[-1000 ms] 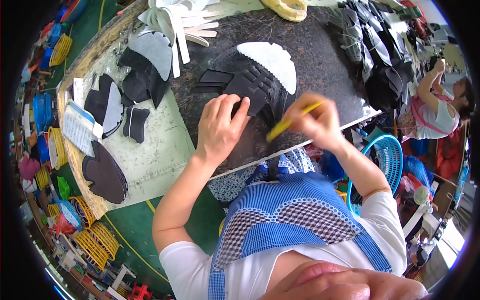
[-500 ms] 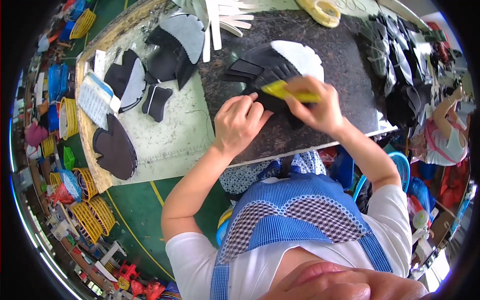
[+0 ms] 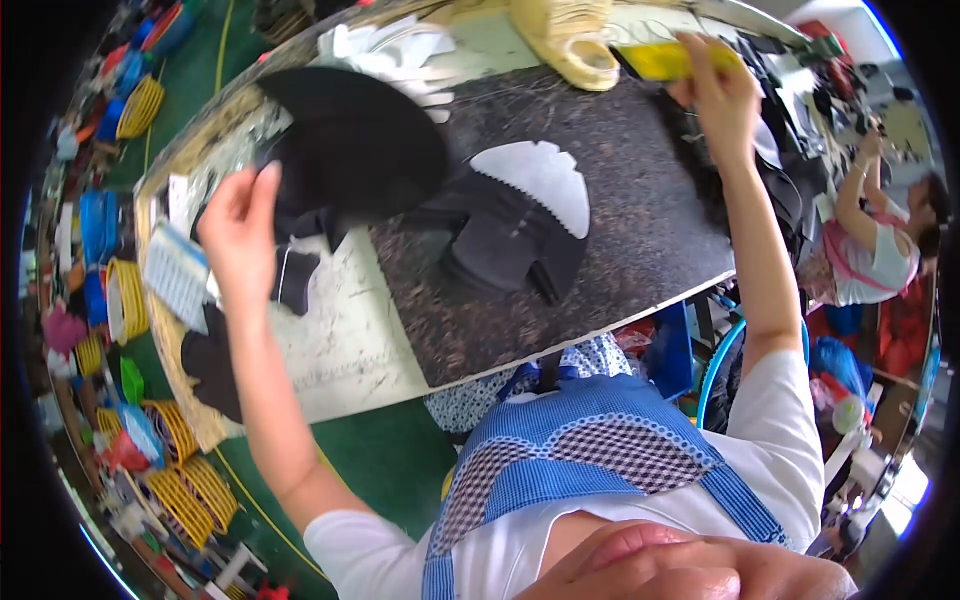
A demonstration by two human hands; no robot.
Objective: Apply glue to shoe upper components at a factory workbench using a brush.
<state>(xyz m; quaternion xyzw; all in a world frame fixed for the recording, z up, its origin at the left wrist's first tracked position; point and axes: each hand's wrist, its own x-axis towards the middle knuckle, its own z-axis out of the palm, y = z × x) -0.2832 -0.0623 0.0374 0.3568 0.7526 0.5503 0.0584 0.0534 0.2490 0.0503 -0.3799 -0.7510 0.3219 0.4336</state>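
Observation:
My left hand (image 3: pixel 240 232) pinches the edge of a black curved fabric piece (image 3: pixel 365 150) and holds it up over the left of the table; the piece is blurred by motion. Beneath and to its right, another black shaped piece (image 3: pixel 510 245) with a pale, zigzag-edged patch (image 3: pixel 545 180) lies on the dark speckled board (image 3: pixel 640 200). My right hand (image 3: pixel 722 105) is raised at the far right, its fingers closed on a flat yellow tool (image 3: pixel 668 62). That tool has a dark tip, and its exact kind is unclear.
A yellowish ring-shaped roll (image 3: pixel 585 65) sits at the board's far edge, beside white strips (image 3: pixel 395 50). More black pieces (image 3: pixel 785 190) pile up at the right. A written-on pad (image 3: pixel 175 265) lies at the left. Another person (image 3: pixel 875 240) sits at far right.
My left hand has moved left from the board and now holds up a black piece. My right hand has swung away to the far right with the yellow tool.

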